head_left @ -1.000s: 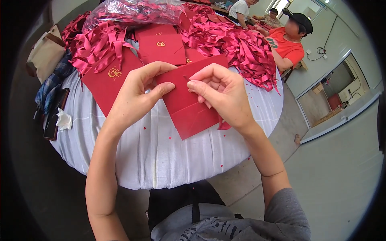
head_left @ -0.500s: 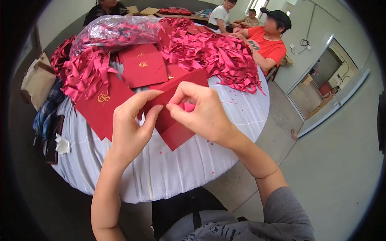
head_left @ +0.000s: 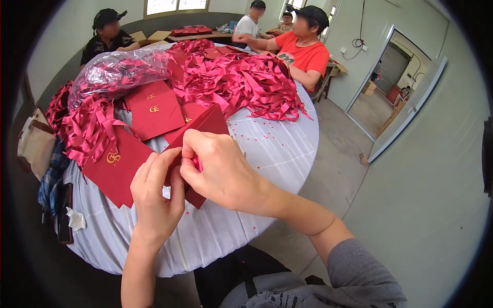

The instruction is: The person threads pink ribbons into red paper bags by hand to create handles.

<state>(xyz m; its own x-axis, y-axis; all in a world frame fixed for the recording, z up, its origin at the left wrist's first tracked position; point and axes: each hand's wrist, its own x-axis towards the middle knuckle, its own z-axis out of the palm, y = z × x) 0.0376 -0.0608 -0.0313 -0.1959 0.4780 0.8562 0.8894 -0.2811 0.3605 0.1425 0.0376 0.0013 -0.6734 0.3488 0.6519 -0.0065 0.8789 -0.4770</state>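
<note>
Both my hands hold one dark red card envelope (head_left: 205, 126) above the near edge of a round table. My left hand (head_left: 154, 197) grips its lower left part with thumb and fingers. Over the middle of the envelope, my right hand (head_left: 221, 172) pinches it, covering most of it. Only the envelope's upper corner and a bit of its lower edge show. A similar red envelope with a gold emblem (head_left: 115, 167) lies flat just left of my left hand.
The round table (head_left: 267, 149) has a white cloth. Red ribbons (head_left: 241, 82) are heaped across its far half, with a clear bag of ribbons (head_left: 118, 72) and more red envelopes (head_left: 154, 110). Several people sit at the far side. A bag and clothes (head_left: 36, 149) lie left.
My hands have closed in together over the envelope, hiding more of it. The view has tilted up, showing more of the far side of the table and the people.
</note>
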